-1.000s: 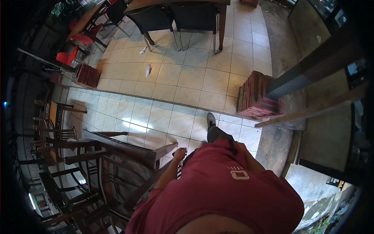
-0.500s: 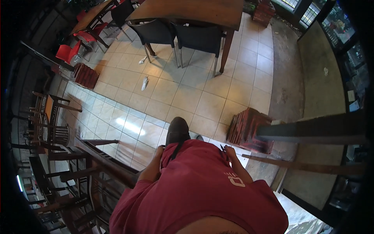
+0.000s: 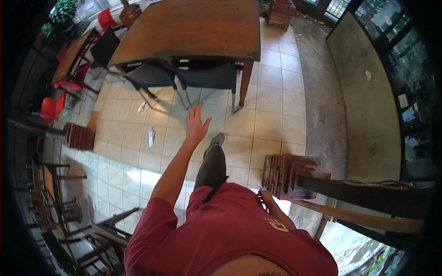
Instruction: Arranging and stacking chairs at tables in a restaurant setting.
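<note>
My left hand (image 3: 197, 126) reaches forward over the tiled floor. Its fingers are stretched out, the thumb stands apart, and nothing is in it. Beyond its fingertips are two black chairs (image 3: 207, 79) pushed up to a large brown wooden table (image 3: 193, 27); the hand appears apart from them. Low beside my right hip hangs my right hand (image 3: 266, 198), close to a brick pillar base (image 3: 290, 177). A dark, thin thing shows at its edge, but its fingers are mostly hidden. Two white crumpled pieces, a longer one (image 3: 151, 137) and a smaller one (image 3: 141, 106), lie on the floor.
A dark wooden beam (image 3: 359, 193) juts from the right by the pillar base. Another brick base (image 3: 79, 136) stands at left, with red chairs (image 3: 53, 106) and a smaller table (image 3: 73, 57) beyond. Wooden chairs (image 3: 60, 202) crowd the lower left. A board (image 3: 368, 101) lines the right.
My left hand has risen from beside my hip and extended forward. I have stepped forward, so the table and chairs appear nearer. My right hand stays low by my side.
</note>
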{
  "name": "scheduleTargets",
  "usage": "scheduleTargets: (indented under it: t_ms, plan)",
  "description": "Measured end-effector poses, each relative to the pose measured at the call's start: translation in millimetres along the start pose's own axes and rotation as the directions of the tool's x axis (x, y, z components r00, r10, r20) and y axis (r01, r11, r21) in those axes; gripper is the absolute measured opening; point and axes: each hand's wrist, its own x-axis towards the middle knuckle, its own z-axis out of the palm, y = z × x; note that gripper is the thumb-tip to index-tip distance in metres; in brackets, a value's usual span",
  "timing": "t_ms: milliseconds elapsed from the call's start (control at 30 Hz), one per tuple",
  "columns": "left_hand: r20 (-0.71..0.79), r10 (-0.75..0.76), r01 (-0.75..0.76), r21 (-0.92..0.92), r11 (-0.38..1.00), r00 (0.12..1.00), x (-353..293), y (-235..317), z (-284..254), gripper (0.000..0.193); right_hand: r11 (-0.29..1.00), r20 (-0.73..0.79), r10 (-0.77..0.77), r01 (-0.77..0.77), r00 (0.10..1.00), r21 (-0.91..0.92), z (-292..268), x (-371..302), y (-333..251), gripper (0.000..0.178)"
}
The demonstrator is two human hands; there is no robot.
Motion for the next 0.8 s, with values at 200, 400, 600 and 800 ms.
scheduleTargets:
  t_ms: [200, 400, 600, 800]
  plan:
    - [0.077, 0.19, -0.205, 0.354, 0.912, 0.979, 198, -12, -2, 0.073, 0.983, -0.039, 0.112, -0.105, 0.993, 0.151, 49, 8, -121, 0.04]
    - [0.504, 0.143, -0.348, 0.339, 0.874, 0.852, 248, -114, 28, 0.054, 0.988, -0.005, -0.121, 0.121, 0.993, 0.096, 136, -3, -282, 0.047]
    - [0.622, 0.17, -0.459, 0.34, 0.821, 0.764, 273, -125, 33, 0.027, 0.911, 0.002, -0.408, 0.408, 0.913, -0.057, 171, -32, -373, 0.05]
    - [0.69, 0.223, -0.534, 0.273, 0.8, 0.688, 255, -97, 21, 0.032, 0.922, -0.211, -0.384, 0.387, 0.899, -0.027, 150, -36, -354, 0.049]
